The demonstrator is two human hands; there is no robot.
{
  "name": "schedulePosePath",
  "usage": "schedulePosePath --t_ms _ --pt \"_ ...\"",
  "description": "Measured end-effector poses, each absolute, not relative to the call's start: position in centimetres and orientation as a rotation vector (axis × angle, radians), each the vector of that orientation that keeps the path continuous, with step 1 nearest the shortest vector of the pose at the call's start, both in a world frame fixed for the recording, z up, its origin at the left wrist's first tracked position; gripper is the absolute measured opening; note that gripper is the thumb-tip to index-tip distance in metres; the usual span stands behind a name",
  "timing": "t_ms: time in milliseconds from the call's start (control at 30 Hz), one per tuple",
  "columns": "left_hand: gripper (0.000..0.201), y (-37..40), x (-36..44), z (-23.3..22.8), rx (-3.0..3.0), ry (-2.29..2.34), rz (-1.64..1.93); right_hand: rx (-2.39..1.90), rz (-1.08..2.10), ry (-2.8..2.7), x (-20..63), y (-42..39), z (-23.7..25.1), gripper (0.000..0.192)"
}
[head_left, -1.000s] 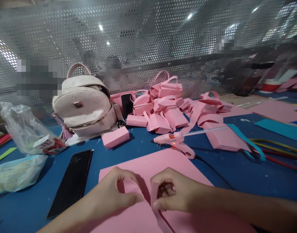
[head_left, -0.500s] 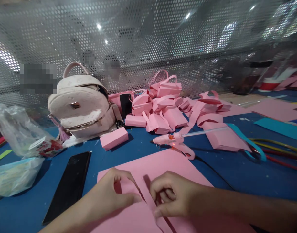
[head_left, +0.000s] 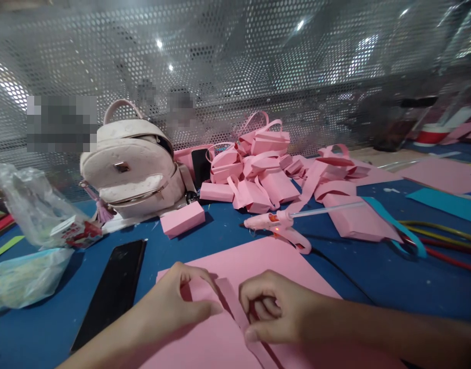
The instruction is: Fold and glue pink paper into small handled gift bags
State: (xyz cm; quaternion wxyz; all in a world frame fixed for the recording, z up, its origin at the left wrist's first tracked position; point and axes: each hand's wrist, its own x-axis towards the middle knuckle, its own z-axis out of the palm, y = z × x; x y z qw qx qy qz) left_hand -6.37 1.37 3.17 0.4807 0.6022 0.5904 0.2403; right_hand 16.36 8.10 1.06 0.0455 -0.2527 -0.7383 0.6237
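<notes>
Head view: a pink sheet [head_left: 271, 259] fills the near side of the blue counter [head_left: 220, 233], running off the bottom at 6 o'clock. Beyond its far edge there's open blue toward 11, between it and a pink box [head_left: 183, 219]. Tighter at 12–1, where the glue gun [head_left: 275, 223] sits right by the edge. Phone [head_left: 112, 287] at 9.

A pink strip [head_left: 235, 307] slants 11-to-5 over the sheet. Left hand [head_left: 169, 302] makes a C, right hand [head_left: 283, 307] has curled fingers, thumb at the strip; can't tell if either set of fingers actually grips paper.
</notes>
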Motion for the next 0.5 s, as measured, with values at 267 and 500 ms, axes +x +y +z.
schedulePosePath --t_ms 267,500 --pt "0.016 1.51 -6.36 3.62 1.495 1.468 0.552 -0.772 1.906 -2.252 16.27 7.97 0.79 0.029" --pt "0.015 1.68 -6.9 2.98 1.479 1.472 0.562 -0.704 1.907 -2.207 16.22 8.05 0.69 0.027"
